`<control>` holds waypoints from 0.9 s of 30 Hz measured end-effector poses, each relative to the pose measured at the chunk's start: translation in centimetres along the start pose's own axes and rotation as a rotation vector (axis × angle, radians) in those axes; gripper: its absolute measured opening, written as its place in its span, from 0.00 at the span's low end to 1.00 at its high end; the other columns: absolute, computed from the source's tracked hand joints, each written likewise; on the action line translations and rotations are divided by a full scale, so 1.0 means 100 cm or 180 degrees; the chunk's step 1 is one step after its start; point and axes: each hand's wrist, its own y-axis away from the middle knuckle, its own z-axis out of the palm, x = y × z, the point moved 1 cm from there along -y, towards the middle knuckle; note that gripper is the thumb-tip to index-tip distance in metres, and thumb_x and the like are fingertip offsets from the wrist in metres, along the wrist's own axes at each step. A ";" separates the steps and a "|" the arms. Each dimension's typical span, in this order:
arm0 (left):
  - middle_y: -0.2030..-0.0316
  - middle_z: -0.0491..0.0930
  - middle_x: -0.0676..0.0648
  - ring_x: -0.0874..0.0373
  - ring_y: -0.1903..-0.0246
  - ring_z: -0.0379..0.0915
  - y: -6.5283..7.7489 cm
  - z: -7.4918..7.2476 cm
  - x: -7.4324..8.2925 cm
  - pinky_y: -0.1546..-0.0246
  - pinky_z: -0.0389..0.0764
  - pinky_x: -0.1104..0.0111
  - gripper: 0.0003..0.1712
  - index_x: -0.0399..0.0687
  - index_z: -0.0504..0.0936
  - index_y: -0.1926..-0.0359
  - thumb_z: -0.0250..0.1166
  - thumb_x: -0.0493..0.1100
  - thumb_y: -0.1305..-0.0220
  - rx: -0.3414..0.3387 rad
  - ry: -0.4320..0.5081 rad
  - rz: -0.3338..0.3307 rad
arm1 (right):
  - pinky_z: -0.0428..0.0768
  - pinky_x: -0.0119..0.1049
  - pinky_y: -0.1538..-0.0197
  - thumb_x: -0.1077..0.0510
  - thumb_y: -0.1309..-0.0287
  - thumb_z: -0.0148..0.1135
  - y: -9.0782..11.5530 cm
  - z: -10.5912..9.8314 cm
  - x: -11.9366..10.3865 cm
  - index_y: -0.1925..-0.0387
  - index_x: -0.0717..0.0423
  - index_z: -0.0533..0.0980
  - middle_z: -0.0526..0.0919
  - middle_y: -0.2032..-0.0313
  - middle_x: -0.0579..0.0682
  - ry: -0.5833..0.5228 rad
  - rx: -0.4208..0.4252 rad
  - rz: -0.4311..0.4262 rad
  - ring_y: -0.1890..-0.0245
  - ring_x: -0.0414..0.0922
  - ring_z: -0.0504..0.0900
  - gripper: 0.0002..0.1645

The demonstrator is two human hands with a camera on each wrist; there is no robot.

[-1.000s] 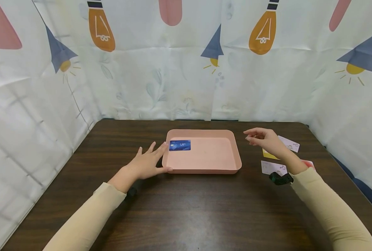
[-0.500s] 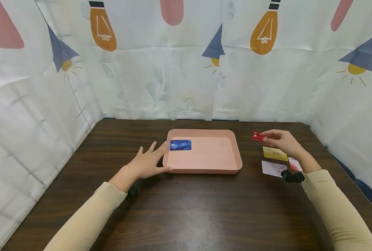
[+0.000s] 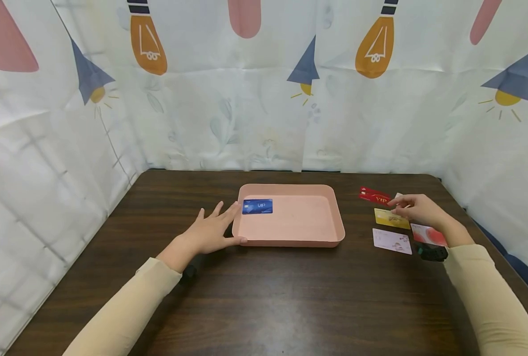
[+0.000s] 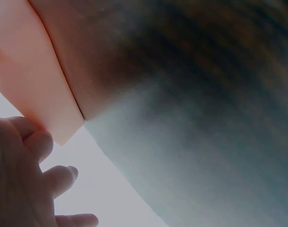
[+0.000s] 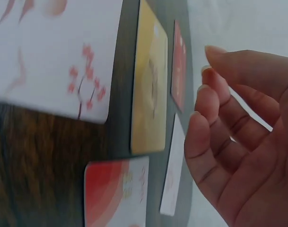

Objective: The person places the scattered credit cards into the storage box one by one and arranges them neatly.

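Observation:
Spread fingers of my left hand (image 3: pixel 208 232) rest on the left end of a pink tray (image 3: pixel 299 243); the left wrist view shows them at the tray's wall. Inside the tray, a blue VIP card (image 3: pixel 257 206) lies at the upper left. My right hand (image 3: pixel 417 210) hovers over several cards on the table, its fingers loosely bent and holding nothing. Around it lie a red VIP card (image 3: pixel 375 196), a gold card (image 3: pixel 391 218), a white flowered card (image 3: pixel 392 241) and a red-and-white card (image 3: pixel 427 235). Another white card (image 5: pixel 173 170) is mostly hidden behind the hand in the head view.
The dark wooden table (image 3: pixel 264 296) extends in front of the tray. A patterned curtain (image 3: pixel 255 118) hangs along the back and both sides. A dark wrist-worn device (image 3: pixel 432 252) sits under my right wrist, close to the cards.
My right hand has moved rightward from beside the tray, uncovering the red VIP card and then crossing above the other cards. The left hand and the tray stay in place.

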 end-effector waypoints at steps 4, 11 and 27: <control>0.20 0.48 0.44 0.37 0.21 0.36 -0.001 0.001 0.000 0.32 0.38 0.28 0.60 0.51 0.44 0.17 0.56 0.78 0.36 0.0015 0.0012 0.0004 | 0.82 0.33 0.62 0.56 0.29 0.63 0.003 -0.004 0.007 0.43 0.72 0.78 0.83 0.59 0.58 0.0027 -0.0053 0.0063 0.61 0.51 0.78 0.23; 0.20 0.49 0.44 0.38 0.21 0.37 0.001 0.001 0.000 0.32 0.38 0.28 0.60 0.51 0.43 0.16 0.55 0.78 0.35 -0.0001 0.0002 0.0008 | 0.82 0.37 0.60 0.57 0.31 0.65 0.006 -0.009 0.020 0.46 0.73 0.78 0.79 0.58 0.58 0.0076 -0.0150 0.0128 0.58 0.54 0.76 0.23; 0.20 0.49 0.44 0.37 0.21 0.37 0.002 0.000 0.000 0.32 0.39 0.28 0.61 0.51 0.43 0.17 0.55 0.78 0.35 0.0013 0.0020 0.0008 | 0.77 0.39 0.59 0.55 0.36 0.70 0.008 -0.012 0.031 0.47 0.73 0.76 0.76 0.63 0.55 0.0190 -0.0273 0.0281 0.58 0.54 0.74 0.26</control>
